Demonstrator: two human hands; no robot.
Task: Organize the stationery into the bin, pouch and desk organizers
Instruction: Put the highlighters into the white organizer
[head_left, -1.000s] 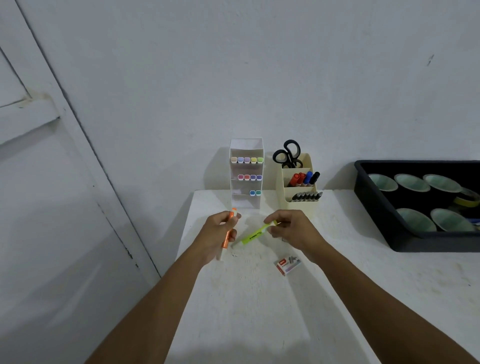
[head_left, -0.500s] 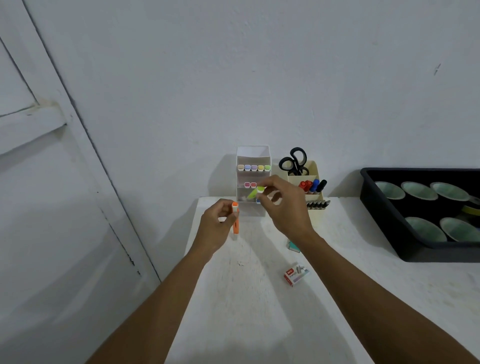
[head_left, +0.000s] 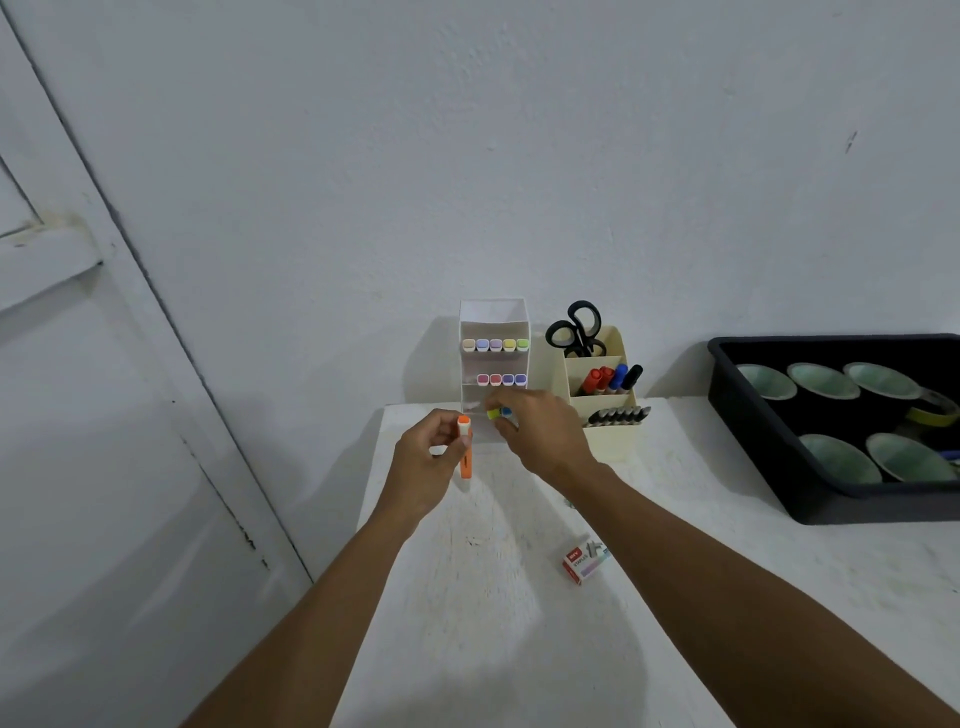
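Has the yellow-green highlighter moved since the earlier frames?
Yes: the right hand carried the yellow-green highlighter forward from mid-table to the lowest shelf of the clear organizer.

right hand (head_left: 540, 431) drops lower now, pushing the yellow-green highlighter (head_left: 493, 414) into the bottom row of the clear organizer (head_left: 493, 322), where earlier it was mid-table.

White bench (head_left: 467, 623), surface scuffed. Far edge, against the wall: clear tiered organizer (head_left: 493, 322), with cream organizer (head_left: 613, 441) just to its right. Right side: black bin (head_left: 769, 457), partly out of frame. Near centre: staples box (head_left: 583, 560), lying flat, apart from the other items
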